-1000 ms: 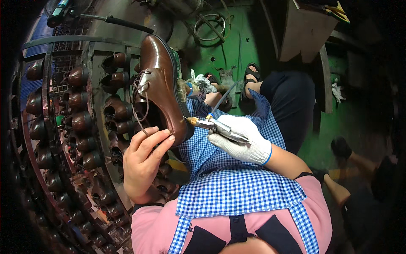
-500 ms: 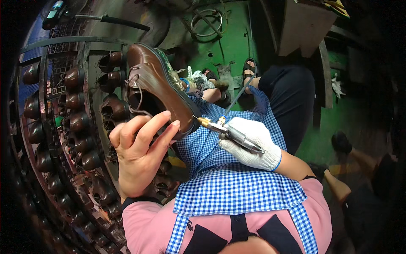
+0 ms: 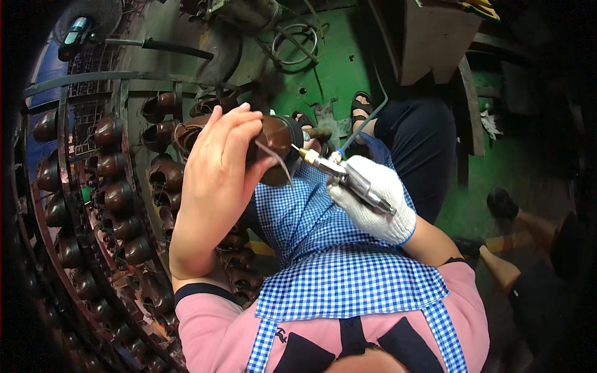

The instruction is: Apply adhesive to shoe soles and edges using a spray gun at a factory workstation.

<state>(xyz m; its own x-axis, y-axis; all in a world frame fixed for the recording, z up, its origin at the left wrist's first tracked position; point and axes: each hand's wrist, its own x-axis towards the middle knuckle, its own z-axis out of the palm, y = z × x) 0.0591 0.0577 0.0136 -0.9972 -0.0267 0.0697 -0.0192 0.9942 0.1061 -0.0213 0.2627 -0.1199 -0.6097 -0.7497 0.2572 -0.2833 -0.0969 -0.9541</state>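
A brown leather shoe [image 3: 275,135] is held up in front of me, its dark sole edge facing right. My left hand [image 3: 219,155], bare, is closed around the shoe and its fingers cover much of the upper. By the thumb a thin strip [image 3: 278,163] sticks out; what it is I cannot tell. My right hand [image 3: 376,202] wears a white knit glove and grips a small metal nozzle gun [image 3: 354,183] with a brass front and a fine needle tip. That tip is right beside the shoe, at its sole edge; whether it touches I cannot tell. A thin grey hose [image 3: 367,124] runs up from the gun.
A metal rack [image 3: 124,76] with rows of brown shoes [image 3: 115,196] fills the left side. A wooden stand [image 3: 438,40] is at the far right, and coiled tubing [image 3: 298,43] lies on the green floor [image 3: 339,34]. Another person's legs [image 3: 497,267] show at right.
The shoe has been turned and tipped, so its toe no longer points away from me. My left hand has moved up over it. My right hand has shifted slightly, nozzle gun still held.
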